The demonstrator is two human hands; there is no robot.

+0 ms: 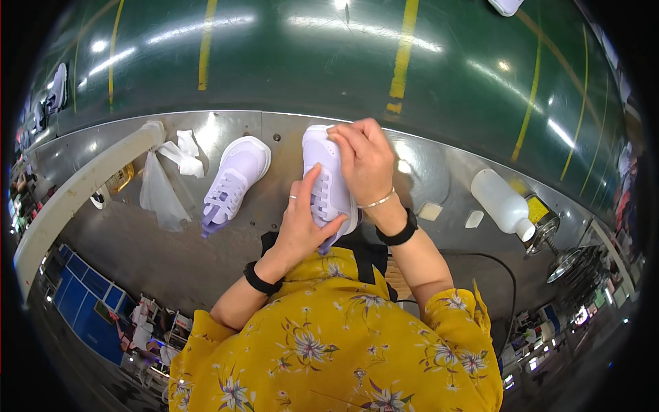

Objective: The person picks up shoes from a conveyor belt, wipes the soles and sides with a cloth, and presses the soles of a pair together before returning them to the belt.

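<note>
We look down over our own yellow flowered sleeves (329, 350) at a grey metal workbench (206, 254). At the centre, our left hand (302, 223) cups the near, laced side of a pale lilac sneaker (322, 175), thumb up against its laces, while our right hand (367, 161) closes over its far end at about one o'clock; both hands are wrapped around the shoe, neither is free. To handle it well here, we judge the left hand should brace the shoe firmly while the right works the toe end, keeping fingertips off the clean upper. The shoe is small, lilac-white, with white laces and a darker violet tongue or pull at its near end. At ten o'clock lies its mate (233, 182), sole down, untouched and apart. Further left sit a clear plastic bag (159, 196) and crumpled white paper (182, 154). At three o'clock a white plastic bottle (501, 202) lies on its side. Beyond the bench runs a green conveyor belt (309, 62) with yellow lines.
</note>
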